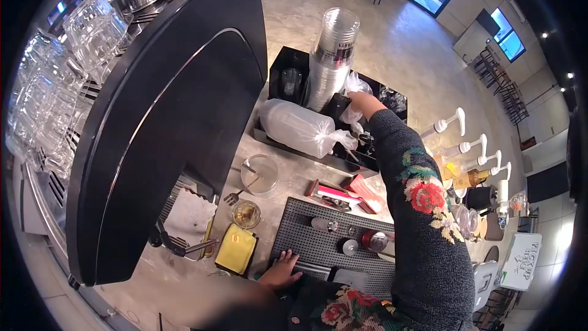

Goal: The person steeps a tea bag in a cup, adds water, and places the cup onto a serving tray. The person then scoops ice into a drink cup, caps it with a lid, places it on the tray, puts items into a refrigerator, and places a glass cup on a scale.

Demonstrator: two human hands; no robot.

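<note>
My right hand (365, 105) reaches into the black organizer (288, 56), beside a crinkled clear plastic bag (358, 83) and a small black item (335, 106). Its fingers look curled, but what they hold is hidden. Next to it rise stacked clear plastic cups (334, 55). A clear bag of whitish, rounded contents (294, 125) lies across the organizer's front. My left hand (283, 271) rests open at the edge of the black perforated mat (300, 220), its fingers spread. On this mat stand a small clear shaker (324, 225), a round metal-topped piece (350, 247) and a dark red round item (375, 241).
A large black coffee machine (165, 116) fills the left, with glasses (95, 30) on top. A yellow cloth (236, 248), glass bowl (260, 175), fork (239, 194) and small amber-filled glass (246, 214) lie between machine and mat. Pump bottles (471, 147) line the right.
</note>
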